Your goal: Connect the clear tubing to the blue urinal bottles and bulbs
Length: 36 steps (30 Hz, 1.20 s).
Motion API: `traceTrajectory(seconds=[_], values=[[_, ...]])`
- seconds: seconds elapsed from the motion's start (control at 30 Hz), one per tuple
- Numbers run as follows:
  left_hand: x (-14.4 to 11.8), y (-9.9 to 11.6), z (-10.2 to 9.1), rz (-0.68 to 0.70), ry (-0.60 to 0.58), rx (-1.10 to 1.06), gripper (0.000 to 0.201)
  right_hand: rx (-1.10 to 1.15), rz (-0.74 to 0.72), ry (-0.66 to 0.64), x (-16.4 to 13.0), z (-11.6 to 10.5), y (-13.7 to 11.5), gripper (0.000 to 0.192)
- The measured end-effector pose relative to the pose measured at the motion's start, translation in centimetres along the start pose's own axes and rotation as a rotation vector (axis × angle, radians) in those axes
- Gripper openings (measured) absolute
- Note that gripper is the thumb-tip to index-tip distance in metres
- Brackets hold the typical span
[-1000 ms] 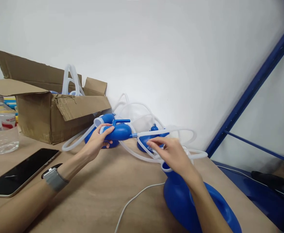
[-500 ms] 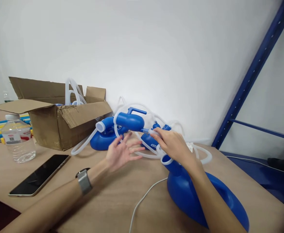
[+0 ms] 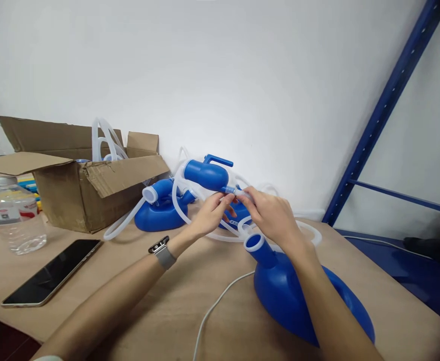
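Note:
A blue urinal funnel point(image 3: 206, 174) with a handle on top and a white rim hangs above the table, its narrow spout pointing right. My left hand point(image 3: 215, 214) is closed in a pinch on that spout from below. My right hand point(image 3: 276, 215) grips the end of the clear tube point(image 3: 243, 195) where it meets the spout; the joint is partly covered by fingers. Beneath my right forearm lies a blue urinal bottle point(image 3: 291, 291) with an open white-rimmed neck. More looped white tubing point(image 3: 223, 237) runs behind my hands.
Left of my hands stand another blue bottle point(image 3: 159, 216) and an open cardboard box point(image 3: 61, 195) with tubing inside. A water bottle point(image 3: 16, 215) and a phone point(image 3: 54, 273) sit at the left. A white cable point(image 3: 214, 306) crosses the table; a blue metal frame point(image 3: 381, 115) rises at right.
My left hand, open and spread half a second ago, has moved right and up and closed on the funnel's spout. My right hand keeps its grip on the tube.

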<state>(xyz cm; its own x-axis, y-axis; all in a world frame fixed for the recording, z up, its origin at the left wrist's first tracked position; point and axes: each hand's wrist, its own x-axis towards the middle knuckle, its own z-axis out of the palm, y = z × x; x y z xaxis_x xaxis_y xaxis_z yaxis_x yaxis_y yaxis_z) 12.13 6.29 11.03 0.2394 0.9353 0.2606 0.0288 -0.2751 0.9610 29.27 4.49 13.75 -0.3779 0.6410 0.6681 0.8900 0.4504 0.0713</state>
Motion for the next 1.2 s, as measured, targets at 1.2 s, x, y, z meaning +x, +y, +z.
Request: traceTrajectory(seconds=[1.2], values=[[-0.9, 0.5, 0.2, -0.093, 0.047, -0.088, 0.051, -0.135, -0.024, 0.123, -0.1, 1.4, -1.2, 0.034]])
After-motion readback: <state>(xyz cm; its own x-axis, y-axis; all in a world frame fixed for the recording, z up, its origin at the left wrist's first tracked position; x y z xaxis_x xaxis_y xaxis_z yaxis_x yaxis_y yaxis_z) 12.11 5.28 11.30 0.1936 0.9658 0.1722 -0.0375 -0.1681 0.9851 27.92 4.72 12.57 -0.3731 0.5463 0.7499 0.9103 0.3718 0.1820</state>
